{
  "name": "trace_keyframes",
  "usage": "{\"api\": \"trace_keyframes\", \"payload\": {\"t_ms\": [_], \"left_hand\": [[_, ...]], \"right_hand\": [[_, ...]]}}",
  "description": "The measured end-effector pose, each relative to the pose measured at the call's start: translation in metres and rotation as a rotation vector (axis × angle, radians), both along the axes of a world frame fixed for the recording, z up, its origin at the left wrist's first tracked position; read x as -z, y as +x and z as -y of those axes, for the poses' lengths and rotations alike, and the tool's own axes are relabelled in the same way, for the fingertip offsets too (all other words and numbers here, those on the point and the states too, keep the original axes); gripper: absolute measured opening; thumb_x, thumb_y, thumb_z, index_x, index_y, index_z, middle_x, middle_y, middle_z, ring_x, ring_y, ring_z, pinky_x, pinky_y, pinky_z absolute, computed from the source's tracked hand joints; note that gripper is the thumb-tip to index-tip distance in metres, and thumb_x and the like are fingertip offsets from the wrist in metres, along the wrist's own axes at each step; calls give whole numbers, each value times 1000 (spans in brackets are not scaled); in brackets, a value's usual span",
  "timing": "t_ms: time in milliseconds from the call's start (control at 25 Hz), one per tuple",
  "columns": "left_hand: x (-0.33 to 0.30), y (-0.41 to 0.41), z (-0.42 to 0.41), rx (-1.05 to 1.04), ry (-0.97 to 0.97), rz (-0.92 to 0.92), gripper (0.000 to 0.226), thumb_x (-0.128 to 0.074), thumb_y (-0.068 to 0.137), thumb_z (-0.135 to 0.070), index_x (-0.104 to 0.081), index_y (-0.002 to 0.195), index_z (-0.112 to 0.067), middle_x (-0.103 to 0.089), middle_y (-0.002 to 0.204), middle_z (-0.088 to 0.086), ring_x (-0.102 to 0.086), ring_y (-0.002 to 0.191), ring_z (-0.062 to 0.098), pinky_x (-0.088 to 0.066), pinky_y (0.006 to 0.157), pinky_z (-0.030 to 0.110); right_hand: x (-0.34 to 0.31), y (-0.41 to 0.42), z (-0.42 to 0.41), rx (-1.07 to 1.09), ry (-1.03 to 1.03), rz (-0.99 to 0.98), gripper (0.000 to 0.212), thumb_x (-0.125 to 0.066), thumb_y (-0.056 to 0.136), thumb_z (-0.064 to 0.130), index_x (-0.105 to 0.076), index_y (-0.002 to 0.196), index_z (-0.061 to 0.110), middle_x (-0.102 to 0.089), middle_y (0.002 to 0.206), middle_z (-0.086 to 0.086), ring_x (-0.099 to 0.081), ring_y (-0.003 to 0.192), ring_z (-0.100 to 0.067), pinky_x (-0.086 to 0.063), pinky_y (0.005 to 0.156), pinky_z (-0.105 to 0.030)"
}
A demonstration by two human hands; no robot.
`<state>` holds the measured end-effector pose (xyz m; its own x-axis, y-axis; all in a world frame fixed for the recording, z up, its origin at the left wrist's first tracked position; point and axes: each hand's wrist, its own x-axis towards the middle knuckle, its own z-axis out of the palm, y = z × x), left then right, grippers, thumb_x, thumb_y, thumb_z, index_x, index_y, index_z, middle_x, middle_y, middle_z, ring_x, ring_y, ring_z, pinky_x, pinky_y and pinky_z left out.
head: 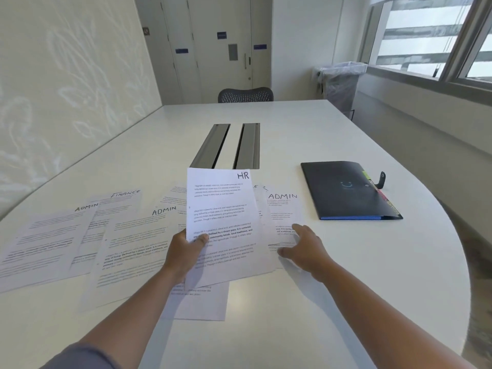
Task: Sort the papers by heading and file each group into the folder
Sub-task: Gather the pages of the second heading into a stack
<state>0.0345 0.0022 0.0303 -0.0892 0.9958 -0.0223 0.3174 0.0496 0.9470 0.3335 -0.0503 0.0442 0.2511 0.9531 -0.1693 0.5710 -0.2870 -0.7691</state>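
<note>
My left hand (186, 249) pinches the HR sheet (223, 222), lifted above the table (292, 315). My right hand (303, 246) rests flat, fingers extended, on the ADMIN sheet (283, 209). The closed black folder (346, 190) lies right of the papers, well apart.

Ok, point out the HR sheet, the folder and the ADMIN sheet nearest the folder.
HR sheet (222, 209), head view, middle of the page held by the left hand.
folder (343, 190), head view, centre of its dark cover.
ADMIN sheet (283, 206), head view, just below its heading.
</note>
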Motion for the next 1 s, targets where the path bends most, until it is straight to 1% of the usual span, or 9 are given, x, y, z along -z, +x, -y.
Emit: {"api": "trace_keyframes", "payload": {"t_ms": [80, 200, 320, 520, 640, 760, 840, 920, 1000], "left_hand": [[2, 0, 1, -10, 25, -20, 12, -71, 95, -28, -75, 105, -23, -78, 94, -11, -73, 89, 13, -59, 77, 33], [6, 1, 0, -38, 52, -28, 12, -71, 95, -25, -75, 105, -22, -78, 94, -11, -72, 89, 10, -54, 73, 28], [8, 2, -1, -31, 59, -41, 15, -70, 95, -24, -75, 109, -22, -78, 97, -12, -71, 92, 7, -52, 75, 25], [9, 0, -4, -32, 55, -51, 16, -70, 95, -24, -75, 111, -23, -77, 99, -12, -71, 92, 5, -52, 74, 24], [10, 2, -4, -37, 64, -55, 15, -70, 95, -24, -75, 110, -23, -78, 97, -12, -71, 91, 5, -53, 74, 23], [12, 1, -3, -37, 63, -54, 14, -70, 95, -24, -75, 108, -25, -78, 96, -14, -72, 91, 5, -54, 75, 24], [10, 1, -3, -31, 69, -56, 12, -70, 95, -24, -75, 106, -26, -78, 94, -15, -72, 89, 5, -54, 73, 24], [11, 1, -6, -28, 69, -62, 12, -70, 95, -24, -75, 105, -27, -78, 93, -14, -72, 88, 5, -55, 73, 25], [13, 0, -5, -23, 77, -65, 11, -70, 95, -24, -75, 105, -26, -78, 94, -13, -73, 89, 6, -56, 76, 28]], "right_hand": [[4, -4, 1, -55, 22, -8, 82, -81, 81, 29, -42, 154, 24, -45, 146, 6, -45, 135, -20, -57, 81, -39], [7, -10, -1, -104, 35, 60, 79, -77, 82, 30, -42, 153, 31, -39, 157, 12, -42, 144, -12, -38, 113, -37], [4, -18, -1, -158, 29, 129, 77, -75, 85, 39, -41, 154, 35, -28, 166, 16, -35, 149, -11, -21, 121, -36], [14, -26, -9, -128, 99, 9, 47, -71, 90, 31, -58, 135, 36, -54, 133, 25, -56, 129, -13, -37, 106, -29], [19, -25, -20, 75, 161, -91, 39, -60, 92, 13, -61, 129, 28, -53, 139, 10, -55, 117, -13, -42, 94, -30], [11, -23, -42, 101, 35, 81, 40, -66, 90, 25, -59, 128, 15, -51, 138, -2, -53, 118, -27, -49, 91, -39], [-4, -27, -55, 22, -74, 251, 35, -70, 83, 36, -56, 105, 12, -56, 116, -6, -55, 108, -33, -48, 80, -37], [-13, -31, -64, -47, -139, 366, 34, -73, 78, 39, -50, 85, 16, -57, 101, -6, -59, 91, -31, -44, 67, -32], [-14, -34, -69, -79, -148, 403, 34, -77, 75, 35, -49, 78, 16, -60, 91, -4, -60, 78, -25, -41, 56, -28]]}}
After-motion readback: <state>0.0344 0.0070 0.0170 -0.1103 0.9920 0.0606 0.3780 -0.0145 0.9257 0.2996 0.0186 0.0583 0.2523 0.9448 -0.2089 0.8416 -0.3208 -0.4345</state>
